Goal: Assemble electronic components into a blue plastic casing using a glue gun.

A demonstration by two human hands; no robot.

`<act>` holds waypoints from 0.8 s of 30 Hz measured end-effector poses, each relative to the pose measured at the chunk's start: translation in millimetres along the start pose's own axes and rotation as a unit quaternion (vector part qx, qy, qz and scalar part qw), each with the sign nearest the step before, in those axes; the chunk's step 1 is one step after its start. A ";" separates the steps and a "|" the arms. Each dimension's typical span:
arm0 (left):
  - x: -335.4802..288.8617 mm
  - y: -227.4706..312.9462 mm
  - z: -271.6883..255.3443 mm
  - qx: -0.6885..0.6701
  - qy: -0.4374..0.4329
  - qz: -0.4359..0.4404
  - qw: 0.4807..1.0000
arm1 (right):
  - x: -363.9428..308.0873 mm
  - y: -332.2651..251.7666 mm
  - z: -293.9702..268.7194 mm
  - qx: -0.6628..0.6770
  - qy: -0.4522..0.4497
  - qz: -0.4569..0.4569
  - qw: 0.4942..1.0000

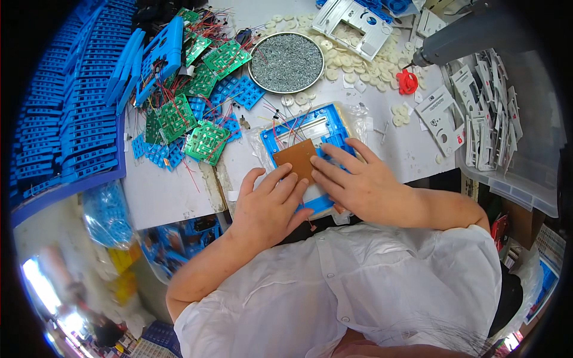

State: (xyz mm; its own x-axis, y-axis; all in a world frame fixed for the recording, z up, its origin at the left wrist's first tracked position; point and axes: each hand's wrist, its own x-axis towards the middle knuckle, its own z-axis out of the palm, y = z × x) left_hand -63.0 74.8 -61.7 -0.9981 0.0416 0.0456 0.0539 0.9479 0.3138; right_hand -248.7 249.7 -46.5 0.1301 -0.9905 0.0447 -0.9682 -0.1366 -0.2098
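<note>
A brown circuit board [295, 159] lies over the middle of a blue plastic housing [332, 117], its plain side up. Thin red and dark wires run from under the board's far edge. My left hand [267, 204] rests its outstretched fingertips on the board's near-left part, thumb pointing right. From the right, my right hand [365, 182] lays spread fingers on the board's right edge and across the housing's side. Beneath the housing is clear plastic wrapping [358, 119]. The palms hide the housing's near right part.
Green circuit boards [207, 142] with wires lie at left, beside stacked blue panels [89, 89]. A round tray of screws [286, 62] stands at the back, near loose cream discs [370, 71]. A power screwdriver [441, 51] hangs above at right, near a bin of white panels [486, 113].
</note>
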 end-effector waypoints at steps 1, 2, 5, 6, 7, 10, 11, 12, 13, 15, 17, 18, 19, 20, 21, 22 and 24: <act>0.0 1.1 -0.4 0.005 -0.002 0.001 1.000 | 1.6 -0.4 0.7 -0.021 0.002 -0.016 1.000; -0.3 2.3 -0.2 0.010 -0.004 0.001 1.000 | 3.3 -0.2 3.2 -0.042 0.004 -0.032 0.999; 4.3 4.6 -4.6 0.013 -0.007 0.006 1.000 | 8.5 -0.1 5.4 -0.086 0.020 -0.057 0.994; 5.9 4.8 -6.8 0.011 -0.008 0.007 1.000 | 10.3 -0.4 5.4 -0.096 0.027 -0.062 0.993; 11.9 -0.2 -14.7 -0.029 -0.038 0.015 0.999 | 10.8 -2.1 4.6 -0.082 -0.004 -0.058 0.995; 48.6 -36.5 -41.8 -0.148 -0.060 -0.028 0.987 | 15.7 -8.9 -1.4 -0.039 -0.070 -0.053 0.995; 68.1 -52.7 -43.3 -0.187 -0.022 -0.079 0.979 | 18.8 -10.0 -2.9 -0.027 -0.075 -0.050 0.996; 92.5 -69.2 -40.5 -0.119 0.060 -0.074 0.988 | 21.1 -10.3 -4.1 -0.015 -0.081 -0.049 0.995; 118.7 -86.1 -34.4 -0.051 0.141 -0.065 0.987 | 21.8 -9.9 -5.0 -0.018 -0.080 -0.045 0.996; 151.7 -116.3 -18.0 0.095 0.202 -0.045 0.974 | 23.7 -10.1 -6.2 -0.021 -0.076 -0.043 0.996; 166.2 -130.4 -6.0 0.119 0.113 -0.057 0.985 | 21.2 -10.3 -5.8 -0.010 -0.052 -0.031 0.998; 171.7 -131.9 -2.4 0.128 0.066 -0.061 0.988 | 18.8 -8.8 -4.8 -0.003 -0.042 -0.021 0.999; 174.2 -133.2 -0.3 0.120 0.085 -0.058 0.987 | 17.5 -5.5 -4.6 0.022 -0.014 -0.010 1.000; 175.5 -134.2 0.4 0.113 0.103 -0.056 0.987 | 16.7 -0.9 -4.5 0.049 0.014 -0.001 0.999; 175.9 -135.4 3.6 0.104 0.118 -0.053 0.986 | 15.9 2.8 -2.8 0.077 0.041 0.011 0.996; 175.7 -135.3 5.3 0.112 0.153 -0.052 0.981 | 16.9 8.5 -9.1 0.127 0.142 0.005 0.982; 173.7 -134.0 8.8 0.132 0.221 -0.057 0.965 | 4.4 22.5 -51.3 0.150 0.294 0.011 0.944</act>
State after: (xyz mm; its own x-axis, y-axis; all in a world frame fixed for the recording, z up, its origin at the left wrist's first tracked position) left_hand -243.9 -42.2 -104.2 -0.8837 -0.1518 0.4429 -0.1240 0.9881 0.0912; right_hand -280.8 243.0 -0.9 -0.1166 -0.8254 0.5524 -0.8539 -0.2008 -0.4802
